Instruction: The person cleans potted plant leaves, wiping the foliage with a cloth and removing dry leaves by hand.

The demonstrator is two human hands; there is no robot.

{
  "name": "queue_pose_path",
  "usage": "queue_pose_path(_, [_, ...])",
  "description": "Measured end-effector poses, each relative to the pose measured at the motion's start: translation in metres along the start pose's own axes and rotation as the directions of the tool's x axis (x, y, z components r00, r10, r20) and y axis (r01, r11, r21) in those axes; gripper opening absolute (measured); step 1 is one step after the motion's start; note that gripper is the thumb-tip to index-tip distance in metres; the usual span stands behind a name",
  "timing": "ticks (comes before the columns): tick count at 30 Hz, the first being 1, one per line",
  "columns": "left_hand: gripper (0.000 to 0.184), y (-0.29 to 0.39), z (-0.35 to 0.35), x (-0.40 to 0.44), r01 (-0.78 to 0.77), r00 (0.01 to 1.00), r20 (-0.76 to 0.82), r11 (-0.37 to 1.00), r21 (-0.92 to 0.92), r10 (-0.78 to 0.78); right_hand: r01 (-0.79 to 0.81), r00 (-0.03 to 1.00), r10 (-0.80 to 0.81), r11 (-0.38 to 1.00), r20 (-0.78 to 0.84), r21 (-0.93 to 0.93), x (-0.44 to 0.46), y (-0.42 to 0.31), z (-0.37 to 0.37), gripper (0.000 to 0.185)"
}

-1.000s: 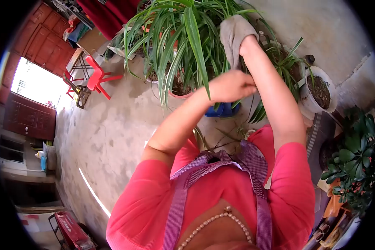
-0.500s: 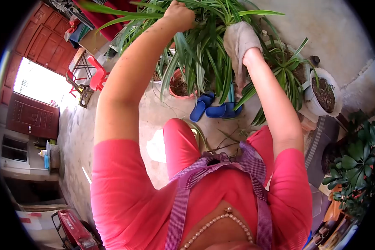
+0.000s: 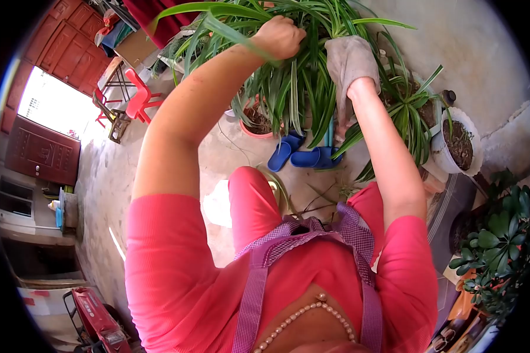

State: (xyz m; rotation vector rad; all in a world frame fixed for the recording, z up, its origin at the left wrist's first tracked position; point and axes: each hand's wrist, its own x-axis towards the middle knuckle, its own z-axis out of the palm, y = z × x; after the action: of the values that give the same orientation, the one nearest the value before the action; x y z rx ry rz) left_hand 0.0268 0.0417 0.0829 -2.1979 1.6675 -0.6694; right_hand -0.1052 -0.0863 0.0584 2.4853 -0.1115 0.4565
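Observation:
A large spider plant [image 3: 300,88] with long striped leaves fills the top middle of the view. Among its leaves, my left hand [image 3: 280,37] is closed with the fingers curled in; what it grips is too hidden to make out. A grey-beige cloth [image 3: 350,59] covers my right hand [image 3: 364,87] and hangs down against the leaves at the plant's right side. The fingers under that cloth are hidden. Below the leaves stands a reddish pot of soil [image 3: 258,120].
Blue slippers [image 3: 305,157] lie on the floor below the plant. A white pot [image 3: 457,141] and a leafy shrub [image 3: 500,241] are at the right. A red chair [image 3: 140,97] stands at the upper left, and a red hand cart [image 3: 97,317] at the lower left.
My left hand has gone from beside the right forearm up into the leaves, and lately a little down and right. The cloth-covered right hand has shifted slightly right. Several leaves now lean differently.

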Motion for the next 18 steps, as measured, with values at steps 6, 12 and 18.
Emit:
queue_pose_path(6, [0.027, 0.022, 0.016, 0.025, 0.361, 0.903, 0.225, 0.93, 0.071, -0.367, -0.175, 0.981, 0.19, 0.946, -0.03, 0.274, 0.009, 0.0, 0.009, 0.01])
queue_pose_path(12, [0.03, -0.002, -0.005, 0.026, 0.508, 0.835, 0.394, 0.813, -0.282, -0.385, -0.144, 0.978, 0.183, 0.936, -0.095, 0.32, 0.016, -0.001, 0.01, 0.011])
queue_pose_path(18, [0.023, -0.042, 0.013, 0.024, 0.54, 0.832, 0.434, 0.33, -0.774, -0.345, -0.182, 0.857, 0.514, 0.363, -0.033, 0.914, 0.044, -0.043, 0.059, 0.022])
